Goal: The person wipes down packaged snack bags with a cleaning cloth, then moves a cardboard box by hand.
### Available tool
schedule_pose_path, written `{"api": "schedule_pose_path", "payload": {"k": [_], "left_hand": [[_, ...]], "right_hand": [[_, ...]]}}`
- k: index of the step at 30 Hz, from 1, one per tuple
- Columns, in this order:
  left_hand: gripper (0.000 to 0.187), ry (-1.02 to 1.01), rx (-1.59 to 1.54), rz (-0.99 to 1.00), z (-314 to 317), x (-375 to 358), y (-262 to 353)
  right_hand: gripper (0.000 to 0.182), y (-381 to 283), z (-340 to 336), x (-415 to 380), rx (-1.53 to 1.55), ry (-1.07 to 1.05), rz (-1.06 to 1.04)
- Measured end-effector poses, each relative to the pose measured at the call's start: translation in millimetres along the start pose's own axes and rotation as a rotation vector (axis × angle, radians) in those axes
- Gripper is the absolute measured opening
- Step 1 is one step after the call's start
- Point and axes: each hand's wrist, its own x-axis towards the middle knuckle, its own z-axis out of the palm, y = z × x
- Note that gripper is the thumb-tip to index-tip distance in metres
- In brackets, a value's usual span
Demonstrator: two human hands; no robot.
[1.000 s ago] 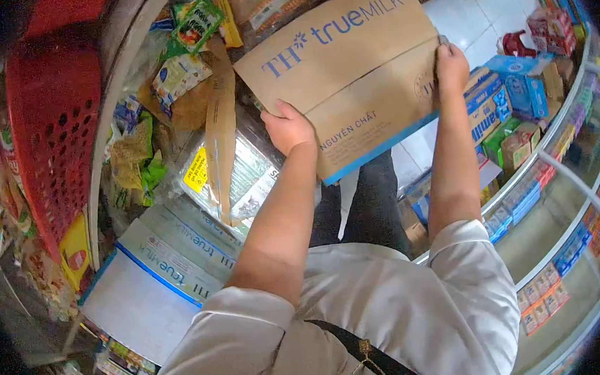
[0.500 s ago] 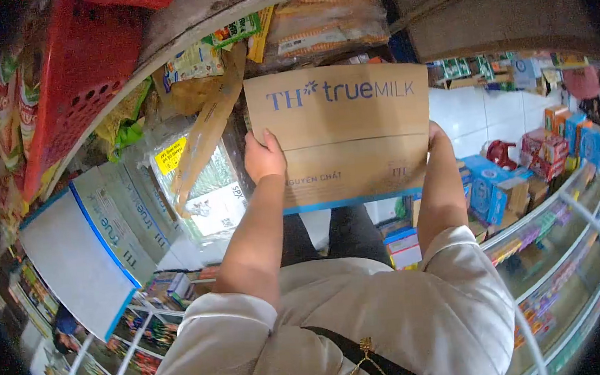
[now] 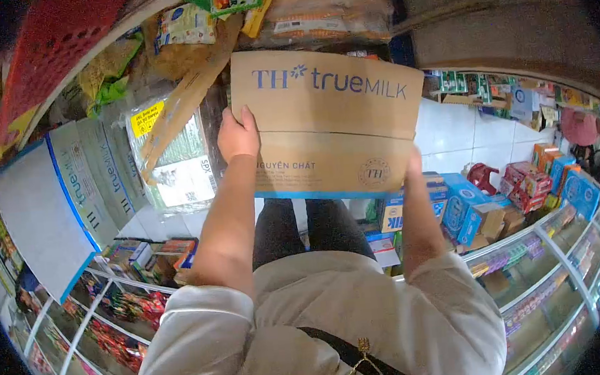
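Observation:
A brown cardboard milk carton [image 3: 329,114], printed "TH true MILK" and with a blue lower edge, is held out in front of my body. Its right side sits slightly lower than its left. My left hand [image 3: 238,132] grips the left edge, thumb lying on the front face and the other fingers behind. At the lower right edge is my right hand [image 3: 413,163], partly blurred, with its fingers hidden behind the cardboard. Whether the carton is folded flat cannot be seen from this side.
To the left, a plastic-wrapped parcel [image 3: 181,158] lies near flattened TH true MILK cardboard [image 3: 95,182]. Blue boxes [image 3: 467,202] and red boxes [image 3: 525,185] stand on the right. Glass-and-metal display shelves [image 3: 551,245] curve along the lower right. A red plastic basket [image 3: 50,59] is at upper left.
The carton has tilted, its right side dropping. My right hand has slid down along the right edge to the lower corner. My left hand keeps its grip. The view has shifted slightly.

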Motion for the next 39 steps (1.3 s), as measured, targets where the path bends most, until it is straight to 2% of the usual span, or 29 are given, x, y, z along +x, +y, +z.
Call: {"api": "schedule_pose_path", "payload": {"k": [2,5,6,9,11,13,16,17,18,20,23,26,29,34,37,39], "left_hand": [[0.047,0.005,0.023,-0.007,-1.0,-1.3,-2.6],[0.046,0.016,0.04,0.002,3.9,2.4,-8.0],[0.045,0.015,0.032,0.002,3.7,1.9,-7.9],[0.045,0.006,0.012,0.007,-2.3,1.9,-3.7],[0.044,0.006,0.0,0.014,-1.2,-0.3,-4.9],[0.044,0.029,-0.011,0.018,2.3,1.4,-9.2],[0.044,0.018,0.028,0.008,-2.1,-0.5,-5.5],[0.042,0.04,-0.018,0.012,-1.6,-1.2,-4.9],[0.041,0.063,-0.062,0.017,-1.9,-1.3,-5.4],[0.039,0.122,-0.152,0.036,-2.6,-1.5,-9.3],[0.037,0.221,-0.289,0.07,-0.9,-2.4,-17.4],[0.04,0.236,-0.396,0.081,-1.8,-2.9,-21.8],[0.042,0.296,-0.43,0.263,-7.4,-3.8,-24.6],[0.056,0.318,-0.39,0.51,-20.4,-15.2,-25.5],[0.05,0.16,-0.249,0.758,-34.0,-20.6,-5.2],[0.045,-0.02,-0.184,0.895,-24.9,-24.8,9.6]], "right_hand": [[0.03,28.8,7.8,-37.8,0.244,0.145,0.15],[0.028,79.6,-14.5,-25.8,0.507,0.135,0.053],[0.025,48.8,-3.5,-45.1,0.26,0.234,-0.082],[0.028,-14.1,6.9,-42.3,-0.013,0.275,-0.296],[0.022,-59.4,21.6,-29.1,-0.354,0.44,-0.664],[0.026,-107.6,42.9,-30.8,-0.375,0.437,-0.853],[0.029,-153.5,98.0,-51.8,-0.478,0.366,-0.946],[0.034,-154.1,119.2,-58.4,-0.593,0.261,-0.883],[0.039,-152.2,147.5,-74.6,-0.363,-0.017,-0.849],[0.045,-139.4,180.7,-83.4,-0.45,-0.176,-1.133],[0.046,-130.9,211.6,-85.6,-0.563,0.052,-1.108],[0.047,-101.5,226.7,-44.9,-0.752,0.324,-0.951],[0.047,-100.2,239.5,-48.8,-1.112,0.466,-0.991],[0.051,-97.9,248.0,-41.4,-1.15,0.513,-0.954],[0.051,-92.7,246.9,-40.0,-1.126,0.54,-0.955],[0.051,-93.1,248.9,-39.7,-1.119,0.537,-0.933]]}}
